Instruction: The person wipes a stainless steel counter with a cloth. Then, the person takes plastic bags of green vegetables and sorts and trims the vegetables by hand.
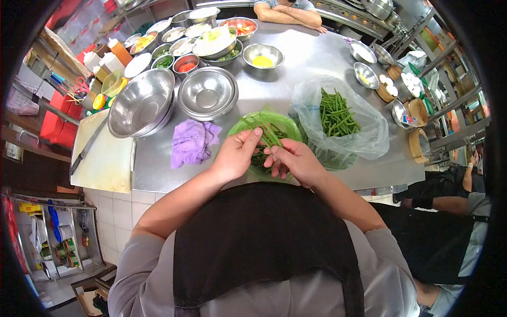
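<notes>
Several green beans (270, 135) are held between my two hands above a green bag-lined container (288, 122) near the table's front edge. My left hand (242, 150) pinches the beans with thumb and fingers from the left side. On the right, my right hand (297, 159) has its thumb and fingers closed round their lower ends. More beans and stem pieces lie in the container under my hands, partly hidden by them. Just right of it, an open clear plastic bag (369, 138) holds a pile of green beans (338, 113).
A purple cloth (194, 141), metal bowls (206, 95) and a large colander (141, 100) stand left. A knife (87, 148) lies on a cutting board (113, 164). A person's folded arms (290, 15) rest at the far edge; another person stands at right.
</notes>
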Action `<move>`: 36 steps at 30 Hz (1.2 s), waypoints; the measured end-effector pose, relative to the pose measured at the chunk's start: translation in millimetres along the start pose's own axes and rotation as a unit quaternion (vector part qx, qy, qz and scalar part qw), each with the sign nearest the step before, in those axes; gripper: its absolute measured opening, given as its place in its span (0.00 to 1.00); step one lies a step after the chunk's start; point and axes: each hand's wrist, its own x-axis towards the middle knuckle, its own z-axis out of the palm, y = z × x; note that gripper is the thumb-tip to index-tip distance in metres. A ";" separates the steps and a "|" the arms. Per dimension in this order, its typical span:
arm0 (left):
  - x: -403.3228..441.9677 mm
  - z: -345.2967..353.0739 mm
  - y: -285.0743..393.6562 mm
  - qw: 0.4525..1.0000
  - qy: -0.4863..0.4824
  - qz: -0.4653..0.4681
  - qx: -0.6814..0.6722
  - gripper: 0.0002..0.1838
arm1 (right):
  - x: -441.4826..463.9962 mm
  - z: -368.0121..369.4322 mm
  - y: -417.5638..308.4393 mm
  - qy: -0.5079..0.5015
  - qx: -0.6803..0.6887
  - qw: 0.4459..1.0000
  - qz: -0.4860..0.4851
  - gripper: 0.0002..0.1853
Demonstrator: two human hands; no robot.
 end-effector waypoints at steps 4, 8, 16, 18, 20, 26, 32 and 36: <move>-3.8 2.4 4.6 0.999 0.001 0.008 0.036 0.25 | 0.2 5.1 -4.1 0.005 -0.041 0.999 0.011 0.14; -4.6 2.9 7.9 0.999 -0.017 -0.025 -0.030 0.26 | -0.9 7.4 -3.5 -0.003 -0.056 0.998 0.013 0.13; -2.5 9.8 14.9 0.985 0.000 -0.054 -0.161 0.24 | 0.9 4.8 -0.6 -0.052 -0.092 0.994 -0.004 0.13; -0.9 10.5 15.9 0.986 -0.012 -0.053 -0.157 0.22 | 0.2 8.7 -5.0 -0.069 -0.097 0.993 0.004 0.13; 2.8 8.3 15.6 0.983 -0.005 -0.045 -0.175 0.20 | 2.0 8.5 -4.7 -0.073 -0.138 0.988 -0.010 0.14; 16.8 -14.1 20.7 0.991 0.019 -0.057 -0.121 0.18 | 7.3 -15.6 -17.0 0.052 -0.346 0.922 -0.164 0.15; 14.7 -13.4 34.2 0.995 -0.080 -0.057 -0.007 0.16 | 18.0 -33.2 -34.2 0.178 -0.324 0.876 -0.309 0.14; 9.3 -7.6 42.4 0.985 -0.125 -0.072 0.092 0.16 | 13.2 -24.1 -45.6 0.072 -0.158 0.965 -0.194 0.13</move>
